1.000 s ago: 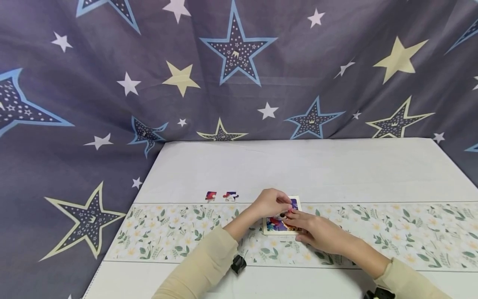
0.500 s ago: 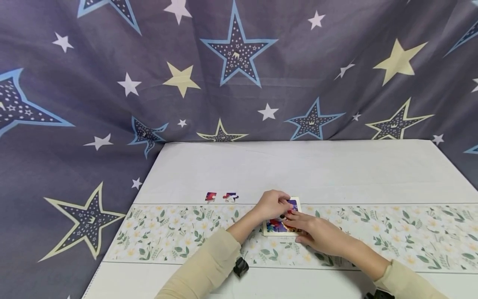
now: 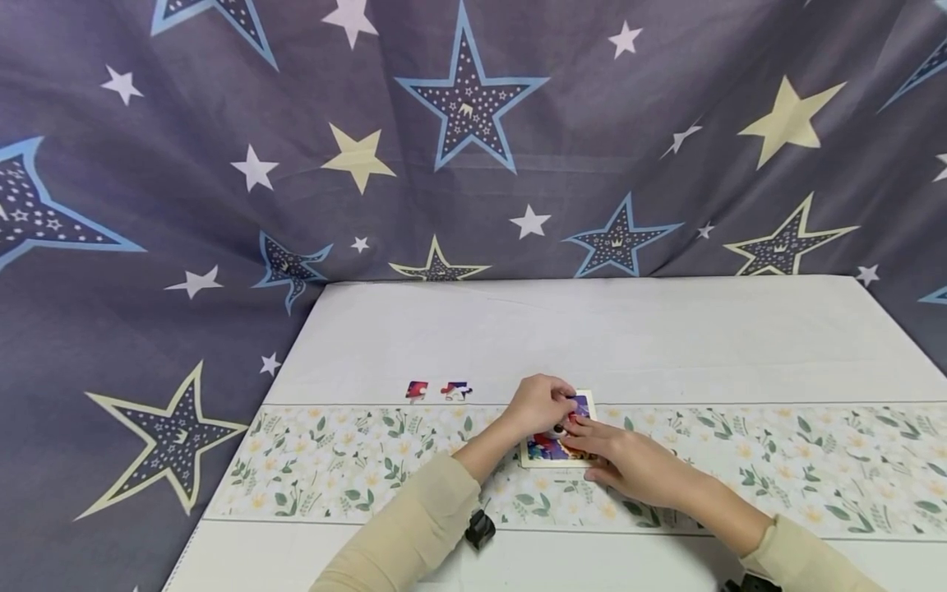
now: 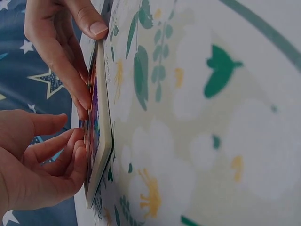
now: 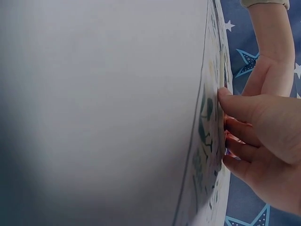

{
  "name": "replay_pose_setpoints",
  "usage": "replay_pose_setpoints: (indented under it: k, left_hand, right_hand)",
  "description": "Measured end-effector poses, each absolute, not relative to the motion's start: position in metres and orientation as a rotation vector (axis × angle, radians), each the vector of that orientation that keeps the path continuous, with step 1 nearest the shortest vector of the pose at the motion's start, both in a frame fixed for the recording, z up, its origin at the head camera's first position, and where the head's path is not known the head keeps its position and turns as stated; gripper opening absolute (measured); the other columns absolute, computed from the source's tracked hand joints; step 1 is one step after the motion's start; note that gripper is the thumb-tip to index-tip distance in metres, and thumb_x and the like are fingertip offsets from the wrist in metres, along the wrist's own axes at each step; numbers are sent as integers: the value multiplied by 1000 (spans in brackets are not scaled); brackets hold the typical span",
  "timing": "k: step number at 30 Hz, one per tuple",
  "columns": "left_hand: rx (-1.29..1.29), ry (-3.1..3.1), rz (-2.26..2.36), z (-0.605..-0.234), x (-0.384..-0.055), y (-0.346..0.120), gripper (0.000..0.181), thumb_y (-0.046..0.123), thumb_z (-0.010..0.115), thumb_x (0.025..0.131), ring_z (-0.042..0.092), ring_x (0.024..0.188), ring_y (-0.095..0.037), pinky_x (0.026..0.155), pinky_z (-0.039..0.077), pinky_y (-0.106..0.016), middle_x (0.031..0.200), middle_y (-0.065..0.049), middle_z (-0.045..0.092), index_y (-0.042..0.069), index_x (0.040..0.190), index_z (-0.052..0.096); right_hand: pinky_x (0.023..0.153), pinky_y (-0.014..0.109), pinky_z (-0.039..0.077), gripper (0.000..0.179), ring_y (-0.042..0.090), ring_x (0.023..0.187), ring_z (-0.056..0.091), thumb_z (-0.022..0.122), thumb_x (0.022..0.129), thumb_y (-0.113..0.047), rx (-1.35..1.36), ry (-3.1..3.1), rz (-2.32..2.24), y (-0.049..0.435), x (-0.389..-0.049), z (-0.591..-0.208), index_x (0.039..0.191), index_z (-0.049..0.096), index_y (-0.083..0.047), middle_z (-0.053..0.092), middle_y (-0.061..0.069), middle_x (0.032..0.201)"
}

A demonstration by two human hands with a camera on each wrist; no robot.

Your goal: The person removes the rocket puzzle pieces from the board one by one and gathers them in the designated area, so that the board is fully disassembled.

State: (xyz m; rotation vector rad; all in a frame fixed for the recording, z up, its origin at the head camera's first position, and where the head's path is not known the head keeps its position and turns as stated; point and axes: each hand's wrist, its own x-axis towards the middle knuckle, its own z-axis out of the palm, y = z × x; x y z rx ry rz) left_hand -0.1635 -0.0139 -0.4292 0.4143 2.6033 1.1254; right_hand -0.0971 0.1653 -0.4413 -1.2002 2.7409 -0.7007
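A small framed jigsaw puzzle (image 3: 555,462) with a pale border and colourful picture lies flat on the table, partly covered by both hands. My left hand (image 3: 538,404) reaches over its upper left part. In the left wrist view, the left hand's bent fingertips (image 4: 79,141) touch the picture side, the thumb standing apart. From the right, my right hand (image 3: 632,462) lies across the puzzle, fingers extended over the picture. Its thumb (image 5: 225,94) meets the board's edge in the right wrist view. Two loose jigsaw pieces, one reddish (image 3: 417,390) and one red, white and purple (image 3: 456,391), lie left.
The white table (image 3: 592,329) carries a floral strip (image 3: 333,460) across its middle. A dark star-patterned curtain (image 3: 473,205) hangs behind and to the left. Black wrist devices (image 3: 479,530) sit near the sleeve cuffs.
Both hands stay nearly in place over the puzzle. My left forearm has shifted slightly to the right; the loose pieces have not moved.
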Motion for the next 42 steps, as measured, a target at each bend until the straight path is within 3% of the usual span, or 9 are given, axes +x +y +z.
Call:
replay_pose_setpoints:
  k: [10,19,25,34,38,42]
  left_hand:
    - [432,2655,1135,-430,-166,-13,16,16,65,89,59,72,-6,61,45,-15,88,-4,73,8,99,74]
    - [461,2694,1109,-428,-166,-13,14,17,65,90,58,71,-4,62,44,-15,85,-2,73,10,97,75]
    - [459,2677,1136,-429,-168,-14,13,16,65,89,58,70,-6,62,45,-16,85,-3,72,9,96,75]
    - [439,2701,1143,-431,-169,-15,12,14,66,88,66,86,-13,77,50,-22,89,-3,75,10,92,77]
    - [425,2687,1181,-430,-169,-15,11,12,66,88,66,83,-14,75,49,-21,87,-4,76,8,89,77]
    - [412,2674,1210,-430,-169,-15,12,11,66,88,62,72,-9,65,47,-17,86,-5,76,7,89,77]
  right_hand:
    - [89,40,54,46,34,130,51,68,88,-16,-1190,2748,-681,166,-98,-439,133,57,-8,51,15,143]
    - [79,31,55,46,35,128,52,68,87,-14,-1220,2762,-700,166,-97,-440,132,58,-9,53,16,142]
    - [84,35,56,47,34,128,52,68,88,-15,-1227,2756,-706,165,-98,-442,133,58,-8,52,16,142]
    - [79,28,55,46,36,127,53,67,89,-17,-1219,2740,-712,165,-97,-443,133,57,-8,52,16,142]
    - [74,22,52,47,36,126,54,67,89,-16,-1214,2728,-719,165,-97,-442,134,56,-7,52,17,142]
    - [72,20,50,46,36,125,54,66,89,-16,-1212,2726,-722,164,-97,-443,134,56,-6,51,18,142]
